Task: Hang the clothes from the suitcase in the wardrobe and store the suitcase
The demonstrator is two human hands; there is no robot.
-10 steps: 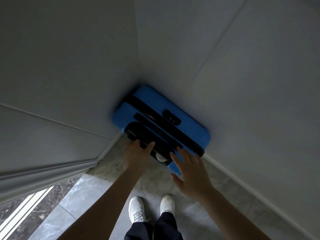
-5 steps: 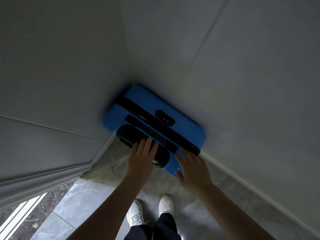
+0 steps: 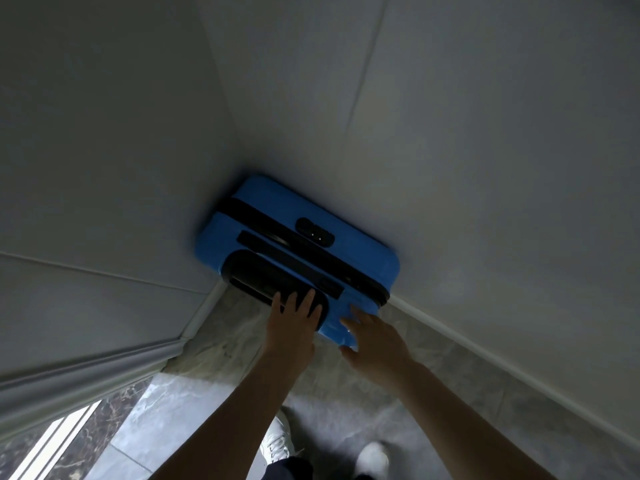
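Two white shoes [image 3: 277,445] sit at the bottom edge of our downward view, planted on a grey marbled tile floor [image 3: 214,403], with dark trouser legs just above them. From there our two bare forearms reach forward and away from us.

Our left hand [image 3: 294,320] lies with its fingers straight and slightly spread, the fingertips resting on the black handle housing [image 3: 263,275] at the near edge of the suitcase; it grips nothing. Our right hand [image 3: 375,337] is just beside it, fingers extended and loosely fanned, palm facing the near blue corner of the case. The fingertips appear to touch the shell, though we cannot tell for certain whether they press it. Neither hand closes around anything.

Beyond the hands stands the blue hard-shell suitcase [image 3: 346,251], upright on the floor and seen from above. A black zipper band runs along its top, with a small dark lock [image 3: 315,232] beside it. The case is tucked into a corner, its far side against a pale wall [image 3: 485,150] and its left end close to another pale panel [image 3: 104,150]. White skirting [image 3: 485,344] runs along the base of the wall to our right. At lower left, a bright strip of light [image 3: 45,448] shows past a white moulded edge.
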